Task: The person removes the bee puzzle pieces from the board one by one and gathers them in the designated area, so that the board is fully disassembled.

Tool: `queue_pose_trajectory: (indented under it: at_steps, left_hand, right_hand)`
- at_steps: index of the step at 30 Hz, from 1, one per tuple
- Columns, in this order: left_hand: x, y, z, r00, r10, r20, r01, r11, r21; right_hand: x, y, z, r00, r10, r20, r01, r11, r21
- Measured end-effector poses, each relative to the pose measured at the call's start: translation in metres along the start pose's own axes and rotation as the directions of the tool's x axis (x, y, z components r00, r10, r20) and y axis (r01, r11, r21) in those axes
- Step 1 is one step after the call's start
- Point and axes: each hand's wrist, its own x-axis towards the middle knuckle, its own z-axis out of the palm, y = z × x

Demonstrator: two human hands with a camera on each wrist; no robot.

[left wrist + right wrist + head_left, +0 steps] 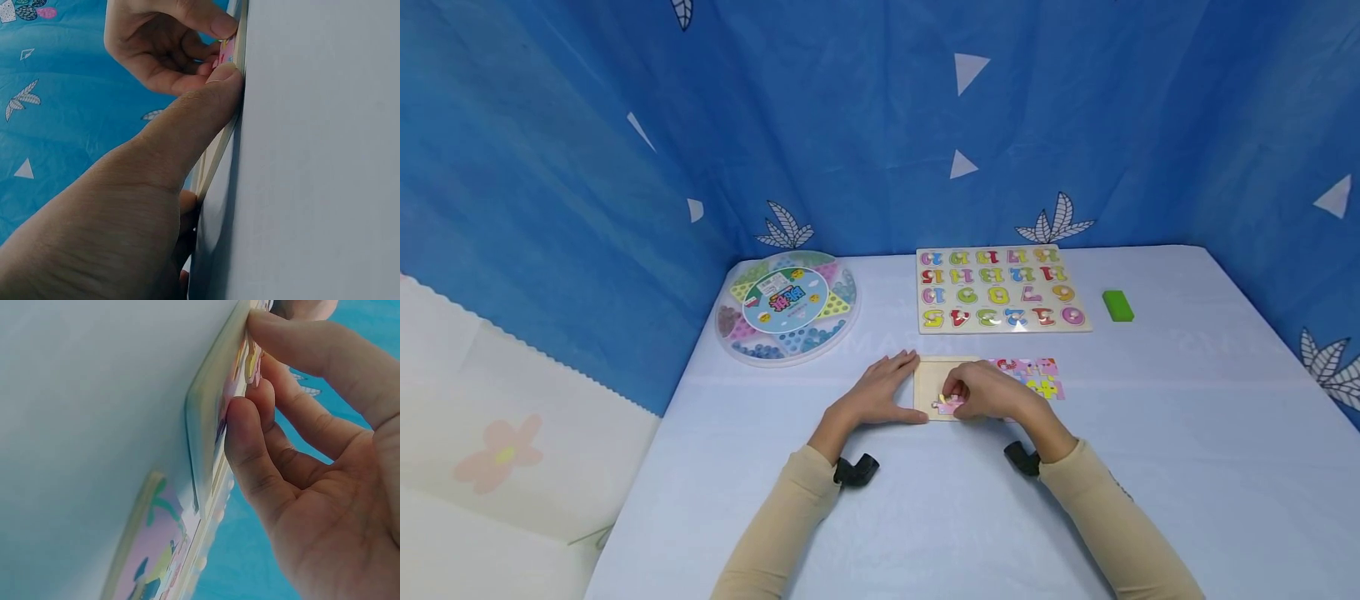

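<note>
A shallow wooden puzzle tray [929,377] lies on the table, its left part showing bare wood. My left hand [880,393] rests at the tray's left end, fingers stretched toward the far corner and thumb [215,94] on the near edge. Over the tray, my right hand [992,392] pinches a pink and yellow jigsaw piece [252,365] between thumb and fingers, close to the near edge. In the head view that jigsaw piece [948,406] partly shows beside the fingertips. Right of the tray, printed jigsaw pieces [1048,385] lie together, partly hidden by the right hand.
Behind the tray lies a wooden number board [951,327] with several coloured numerals. At back left is a round, clear-cased board game [786,302] with marbles. A green block [1117,306] sits at back right. A blue curtain [880,125] hangs behind the table.
</note>
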Motion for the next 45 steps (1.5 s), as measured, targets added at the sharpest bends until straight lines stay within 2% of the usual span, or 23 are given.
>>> queue_pose_trajectory:
  at_steps: [11,22,30,36,45]
  left_hand:
    - [0.001,0.001,0.000,1.000,-0.002,-0.008,0.002,1.000,0.013]
    - [0.002,0.001,0.001,1.000,0.001,0.010,-0.002,1.000,0.020]
    - [0.001,0.002,0.002,1.000,-0.007,0.013,0.007,1.000,0.015]
    - [0.002,0.001,0.003,1.000,0.010,0.004,-0.010,1.000,0.026]
    - [0.001,-0.001,0.001,1.000,-0.003,0.006,0.002,1.000,0.028]
  right_hand:
    - [0.000,0.000,-0.003,1.000,0.013,-0.004,-0.013,1.000,0.016]
    - [-0.002,0.002,-0.001,1.000,0.010,-0.011,-0.010,1.000,0.027]
    - [-0.004,0.006,-0.003,1.000,-0.004,-0.008,0.005,0.999,0.032]
    - [-0.006,0.008,-0.003,1.000,-0.029,-0.012,0.029,0.999,0.015]
    - [-0.012,0.009,-0.005,1.000,0.003,-0.021,-0.003,1.000,0.013]
